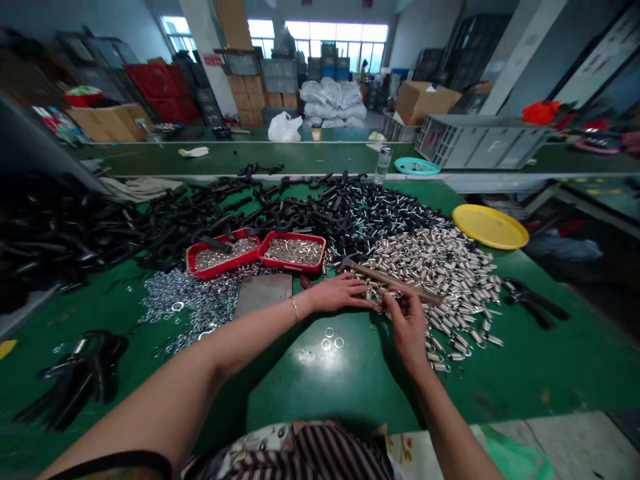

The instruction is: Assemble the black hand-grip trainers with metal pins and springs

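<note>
My left hand (341,294) lies with fingers stretched out at the near edge of a pile of metal coil springs (425,260). Close beside its fingertips, my right hand (409,323) has thumb and fingers drawn together; what is between them, perhaps a spring, is too small to make out. Just beyond both hands a hammer (395,279) with a wooden handle rests across the springs. Three thin metal rings (339,343) lie on the green table (300,393) in front of me. A flat metal plate (263,295) is left of my left hand.
Two red trays (293,252) of small metal parts stand behind loose nuts or washers (185,307). Black plastic parts (215,207) and bolts (380,207) heap beyond. Pliers (535,301) and a yellow lid (490,227) are right; black-handled assembled tools (83,373) lie left.
</note>
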`<state>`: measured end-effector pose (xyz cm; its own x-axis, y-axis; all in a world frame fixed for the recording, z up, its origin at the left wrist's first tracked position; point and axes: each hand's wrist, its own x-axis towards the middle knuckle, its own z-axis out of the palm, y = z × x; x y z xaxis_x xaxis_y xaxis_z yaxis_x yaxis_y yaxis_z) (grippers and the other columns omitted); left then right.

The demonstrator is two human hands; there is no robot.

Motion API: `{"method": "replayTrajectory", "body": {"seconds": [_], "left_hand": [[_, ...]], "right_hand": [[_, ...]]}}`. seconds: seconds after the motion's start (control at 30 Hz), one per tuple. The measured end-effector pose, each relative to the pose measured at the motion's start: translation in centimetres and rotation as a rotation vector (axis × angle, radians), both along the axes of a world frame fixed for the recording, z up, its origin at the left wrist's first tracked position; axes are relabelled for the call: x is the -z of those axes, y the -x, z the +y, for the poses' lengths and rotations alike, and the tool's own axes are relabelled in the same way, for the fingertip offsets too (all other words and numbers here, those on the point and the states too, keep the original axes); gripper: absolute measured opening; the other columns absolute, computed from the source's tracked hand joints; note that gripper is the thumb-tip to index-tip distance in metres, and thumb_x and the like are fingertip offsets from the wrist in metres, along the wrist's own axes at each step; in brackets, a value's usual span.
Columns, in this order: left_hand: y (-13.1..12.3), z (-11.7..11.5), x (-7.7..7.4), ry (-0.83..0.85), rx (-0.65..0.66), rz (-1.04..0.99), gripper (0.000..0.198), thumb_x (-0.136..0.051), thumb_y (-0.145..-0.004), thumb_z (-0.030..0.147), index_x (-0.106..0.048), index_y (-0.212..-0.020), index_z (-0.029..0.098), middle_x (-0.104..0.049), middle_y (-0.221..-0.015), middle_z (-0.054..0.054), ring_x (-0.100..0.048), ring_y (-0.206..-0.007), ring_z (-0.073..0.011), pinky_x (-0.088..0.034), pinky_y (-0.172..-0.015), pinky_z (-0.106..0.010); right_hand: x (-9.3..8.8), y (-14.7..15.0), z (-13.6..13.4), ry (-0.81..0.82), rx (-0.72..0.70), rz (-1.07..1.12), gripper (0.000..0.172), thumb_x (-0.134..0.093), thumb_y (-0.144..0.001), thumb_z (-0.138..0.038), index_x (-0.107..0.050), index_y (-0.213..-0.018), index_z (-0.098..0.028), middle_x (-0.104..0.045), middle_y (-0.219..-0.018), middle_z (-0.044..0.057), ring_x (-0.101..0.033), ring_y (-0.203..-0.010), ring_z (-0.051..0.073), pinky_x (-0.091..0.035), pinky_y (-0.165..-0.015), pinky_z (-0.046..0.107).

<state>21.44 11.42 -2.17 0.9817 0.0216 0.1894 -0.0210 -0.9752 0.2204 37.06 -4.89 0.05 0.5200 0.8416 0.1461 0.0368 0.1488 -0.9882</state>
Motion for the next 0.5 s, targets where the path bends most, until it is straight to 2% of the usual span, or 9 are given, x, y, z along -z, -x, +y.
{"method": "replayTrajectory", "body": {"seconds": [0.07,0.17,0.23,0.27,0.33,0.4,0.5], "left_hand": [[2.0,-0.6,-0.6,0.036,-0.126,-0.062,0.046,-0.056,-0.095,0.021,-0.056,-0.137,0.040,-0.047,-0.151,-0.006,-0.041,-0.139,-0.0277,-0.027,-0.114,-0.049],[5.1,-2.9,-0.7,0.059,-0.423,-0.171,0.049,-0.053,-0.096,0.023,-0.049,-0.144,0.033,-0.044,-0.152,-0.011,-0.041,-0.137,-0.0295,-0.031,-0.111,-0.050],[7.3,-4.5,-0.4,0.071,-0.564,-0.220,0.050,-0.050,-0.097,0.021,-0.046,-0.146,0.027,-0.045,-0.150,-0.014,-0.043,-0.134,-0.0282,-0.035,-0.109,-0.049],[8.5,-5.2,-0.2,0.074,-0.592,-0.225,0.049,-0.049,-0.097,0.020,-0.046,-0.145,0.024,-0.047,-0.148,-0.015,-0.044,-0.132,-0.0277,-0.036,-0.109,-0.048],[11.3,-6.3,-0.3,0.069,-0.587,-0.191,0.044,-0.049,-0.096,0.019,-0.051,-0.140,0.021,-0.050,-0.145,-0.015,-0.047,-0.130,-0.0275,-0.038,-0.107,-0.047],[14.9,-7.2,-0.9,0.060,-0.578,-0.151,0.039,-0.049,-0.096,0.019,-0.056,-0.134,0.021,-0.053,-0.143,-0.014,-0.049,-0.127,-0.0275,-0.039,-0.105,-0.046],[21.9,-7.8,-2.4,0.063,-0.695,-0.164,0.036,-0.050,-0.096,0.019,-0.061,-0.129,0.023,-0.057,-0.139,-0.012,-0.051,-0.125,-0.0262,-0.038,-0.106,-0.046]], "right_hand": [[0.5,3.0,-1.8,0.063,-0.144,0.170,0.028,-0.070,-0.085,-0.043,-0.058,-0.104,-0.025,-0.071,-0.098,0.005,-0.066,-0.077,0.018,-0.055,-0.075,0.036],[2.1,7.4,-3.4,0.204,-0.453,0.365,0.035,-0.074,-0.080,-0.050,-0.058,-0.094,-0.023,-0.072,-0.089,0.007,-0.067,-0.069,0.019,-0.055,-0.065,0.036],[3.1,9.0,-3.0,0.290,-0.622,0.376,0.040,-0.077,-0.076,-0.054,-0.058,-0.089,-0.021,-0.072,-0.084,0.008,-0.067,-0.066,0.021,-0.055,-0.062,0.035],[3.3,9.2,-2.3,0.314,-0.652,0.349,0.042,-0.079,-0.073,-0.055,-0.059,-0.089,-0.021,-0.073,-0.082,0.008,-0.067,-0.067,0.021,-0.055,-0.063,0.036],[3.0,8.6,-0.1,0.305,-0.580,0.270,0.046,-0.081,-0.068,-0.056,-0.060,-0.090,-0.020,-0.073,-0.082,0.007,-0.068,-0.069,0.022,-0.056,-0.066,0.036],[1.9,7.5,2.4,0.271,-0.461,0.175,0.049,-0.083,-0.065,-0.055,-0.062,-0.092,-0.020,-0.073,-0.085,0.006,-0.069,-0.072,0.022,-0.057,-0.069,0.036],[0.0,6.7,4.3,0.281,-0.407,0.063,0.049,-0.084,-0.063,-0.053,-0.066,-0.096,-0.021,-0.075,-0.092,0.007,-0.070,-0.076,0.023,-0.058,-0.073,0.036]]}}
